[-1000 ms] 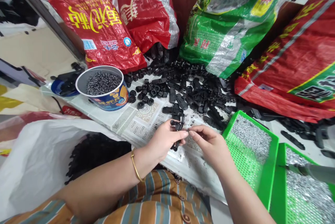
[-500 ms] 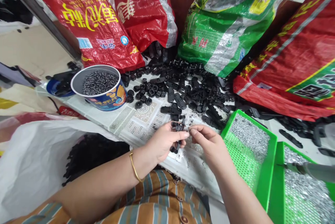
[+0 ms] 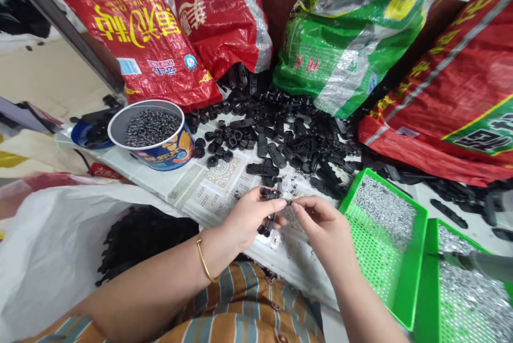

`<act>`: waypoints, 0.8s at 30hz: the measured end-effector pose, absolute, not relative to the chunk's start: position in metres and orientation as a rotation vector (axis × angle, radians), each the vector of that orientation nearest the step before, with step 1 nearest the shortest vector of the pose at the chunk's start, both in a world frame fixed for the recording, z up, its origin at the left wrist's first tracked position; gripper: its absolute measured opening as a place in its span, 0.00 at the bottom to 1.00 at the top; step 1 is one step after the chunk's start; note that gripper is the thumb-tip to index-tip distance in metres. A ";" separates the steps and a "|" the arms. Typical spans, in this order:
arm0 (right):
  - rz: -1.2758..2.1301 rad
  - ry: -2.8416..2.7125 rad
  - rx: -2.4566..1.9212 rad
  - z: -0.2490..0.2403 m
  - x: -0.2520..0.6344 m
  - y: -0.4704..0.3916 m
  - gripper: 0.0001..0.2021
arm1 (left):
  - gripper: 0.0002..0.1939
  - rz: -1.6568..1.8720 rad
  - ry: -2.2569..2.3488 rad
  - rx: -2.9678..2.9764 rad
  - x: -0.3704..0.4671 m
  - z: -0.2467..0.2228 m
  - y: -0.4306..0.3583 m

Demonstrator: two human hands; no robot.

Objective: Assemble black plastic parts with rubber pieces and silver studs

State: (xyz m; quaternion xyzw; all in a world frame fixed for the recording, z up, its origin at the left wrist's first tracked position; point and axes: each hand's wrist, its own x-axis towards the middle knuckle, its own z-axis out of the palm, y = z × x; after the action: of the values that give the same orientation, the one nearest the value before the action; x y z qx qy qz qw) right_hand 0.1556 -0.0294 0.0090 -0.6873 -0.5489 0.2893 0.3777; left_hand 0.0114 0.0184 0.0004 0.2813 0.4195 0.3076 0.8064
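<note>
My left hand [image 3: 250, 217] is closed round a black plastic part [image 3: 272, 193] with small round ends, held above the front edge of the table. Thumb and forefinger of my right hand [image 3: 324, 225] are pinched together beside the left thumb tip; what they hold is too small to make out. Just beyond the hands lie many loose black pieces [image 3: 276, 155] and black wheels [image 3: 212, 161]. To the right, a green perforated tray [image 3: 377, 247] holds small silvery bits.
A round tub [image 3: 168, 153] of small dark pieces stands at left. Red sacks [image 3: 148, 38] and a green sack [image 3: 340, 54] line the back. A second green tray [image 3: 430, 279] and a blurred grey tool [image 3: 484, 264] are at right.
The black part has turned slightly in my left hand. My right fingers have shifted a little, staying close to the left thumb.
</note>
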 end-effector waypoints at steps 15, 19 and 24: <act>0.042 -2.092 -2.215 -0.004 0.191 0.040 0.10 | 0.06 0.685 0.997 0.461 -0.005 0.000 0.022; 0.054 -2.143 -2.174 -0.010 0.189 0.047 0.08 | 0.06 0.687 0.979 0.435 -0.007 -0.004 0.023; 0.108 -1.979 -2.232 -0.002 0.194 0.040 0.06 | 0.06 0.679 0.982 0.413 -0.007 -0.003 0.024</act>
State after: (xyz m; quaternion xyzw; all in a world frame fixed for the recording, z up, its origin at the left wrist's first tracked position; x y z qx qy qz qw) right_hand 0.1943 0.0401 -0.0023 -0.7455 -0.6609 0.0362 0.0781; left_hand -0.0069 0.0242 -0.0028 0.1931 0.4588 0.3172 0.8072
